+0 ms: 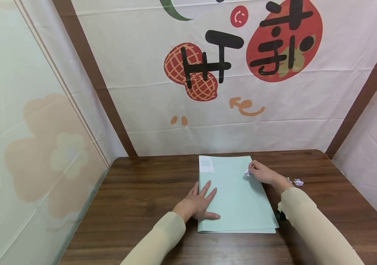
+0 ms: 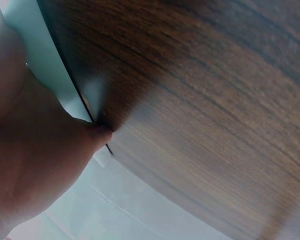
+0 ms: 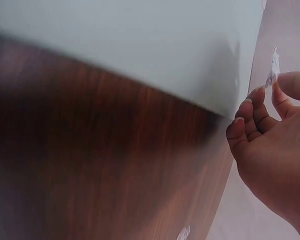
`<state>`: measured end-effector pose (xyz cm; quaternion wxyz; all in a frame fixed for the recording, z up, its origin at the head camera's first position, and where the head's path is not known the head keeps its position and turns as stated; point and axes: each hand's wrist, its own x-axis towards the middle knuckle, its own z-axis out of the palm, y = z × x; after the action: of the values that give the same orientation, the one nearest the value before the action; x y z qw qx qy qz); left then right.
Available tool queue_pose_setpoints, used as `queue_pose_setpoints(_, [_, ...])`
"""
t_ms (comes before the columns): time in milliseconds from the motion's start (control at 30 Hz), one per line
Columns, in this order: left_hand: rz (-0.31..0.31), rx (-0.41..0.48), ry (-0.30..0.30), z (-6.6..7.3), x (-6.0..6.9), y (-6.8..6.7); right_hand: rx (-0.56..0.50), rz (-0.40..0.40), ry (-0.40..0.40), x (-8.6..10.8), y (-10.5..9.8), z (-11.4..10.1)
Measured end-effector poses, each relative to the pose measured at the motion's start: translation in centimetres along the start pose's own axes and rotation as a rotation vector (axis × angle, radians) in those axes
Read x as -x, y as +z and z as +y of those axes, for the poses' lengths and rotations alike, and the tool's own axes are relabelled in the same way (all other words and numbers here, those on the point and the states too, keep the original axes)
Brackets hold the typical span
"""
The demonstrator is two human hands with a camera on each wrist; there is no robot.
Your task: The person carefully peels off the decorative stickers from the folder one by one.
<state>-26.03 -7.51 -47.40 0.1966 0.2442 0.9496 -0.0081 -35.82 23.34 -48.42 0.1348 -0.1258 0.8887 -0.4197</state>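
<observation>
A pale green folder [image 1: 238, 198] lies on the wooden table, a white label [image 1: 206, 164] at its upper left corner. My left hand [image 1: 201, 203] rests with fingers spread on the folder's left side; in the left wrist view that hand [image 2: 45, 145] lies at the folder's edge. Between thumb and fingertip, my right hand [image 1: 262, 172] pinches a small purple-and-white sticker [image 1: 247, 172] above the folder's upper right part. The right wrist view shows the sticker [image 3: 273, 69] held up on edge, its face hardly visible.
Two more small stickers, one of them a purple one [image 1: 298, 182], lie on the table [image 1: 148, 198] right of the folder. Something dark [image 1: 280, 215], partly hidden, sits by the right sleeve. A printed cloth [image 1: 148, 106] hangs behind the table.
</observation>
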Motion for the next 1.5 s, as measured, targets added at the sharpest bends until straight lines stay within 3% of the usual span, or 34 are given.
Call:
queue_pose_setpoints(300, [-0.010,0.009,0.005,-0.1,-0.1,0.1,0.015,0.063,-0.020,1.6,-1.6,0.9])
queue_pose_setpoints(700, [-0.012,0.030,0.003,0.0,0.0,0.1,0.048,0.093,0.056,3.7,-3.6,2.4])
queue_pose_setpoints(1033, [0.006,0.026,0.015,0.0,0.2,-0.1,0.088,0.137,0.056,5.3,-4.6,3.5])
queue_pose_setpoints(1367, [-0.005,0.045,0.019,-0.8,-1.2,1.1,0.052,0.154,0.089,5.8,-5.1,4.4])
queue_pose_setpoints(1500, [-0.010,0.045,0.024,-0.7,-1.0,1.0,0.050,0.162,0.090,6.0,-5.1,4.8])
